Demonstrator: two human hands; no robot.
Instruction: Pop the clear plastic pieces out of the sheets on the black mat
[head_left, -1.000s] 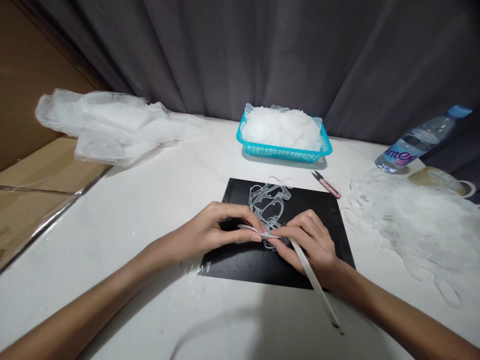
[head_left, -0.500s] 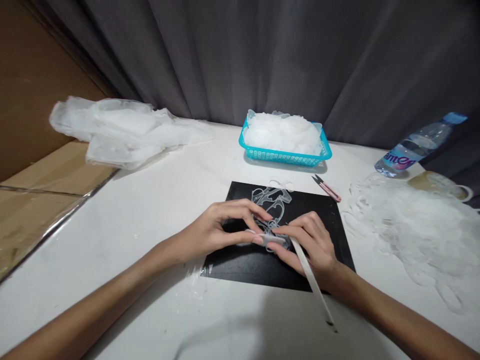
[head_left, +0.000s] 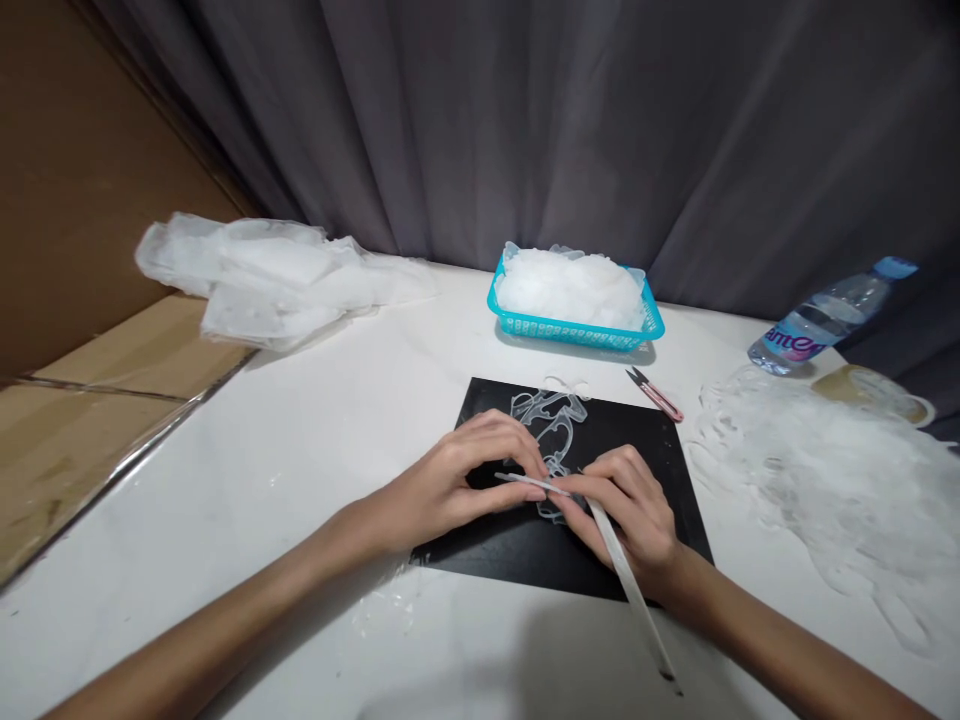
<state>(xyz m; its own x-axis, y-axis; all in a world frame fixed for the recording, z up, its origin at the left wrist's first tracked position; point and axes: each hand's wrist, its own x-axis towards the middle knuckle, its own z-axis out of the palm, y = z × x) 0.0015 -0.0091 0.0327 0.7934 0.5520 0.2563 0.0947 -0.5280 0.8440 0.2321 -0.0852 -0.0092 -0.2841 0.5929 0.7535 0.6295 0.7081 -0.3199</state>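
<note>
My left hand (head_left: 480, 470) pinches a small, thin, translucent whitish piece (head_left: 521, 484) between thumb and fingers, seen nearly edge-on. The fingertips of my right hand (head_left: 626, 500) meet it at its right end, closed on the same piece. Tucked in my right hand is a long, slim white tool (head_left: 630, 580) with a dark end pointing towards me; its kind is unclear. Beneath and behind my fingers, clear plastic cut-out frames (head_left: 551, 415) lie tangled on a black mat (head_left: 487, 555). My fingers partly hide them.
A turquoise basket (head_left: 577, 335) heaped with whitish pieces stands at the back. Pink-handled thread snips (head_left: 656, 395) lie behind the mat. To the right are a pile of translucent scraps (head_left: 840, 490), a tape roll (head_left: 874, 390) and a tilted-looking water bottle (head_left: 829, 318). Plastic bags (head_left: 277, 280) lie back left.
The small piece has turned from showing its flat face to nearly edge-on, and my fingertips have drawn closer together on it. The whole view has shifted slightly, with things lower in the picture.
</note>
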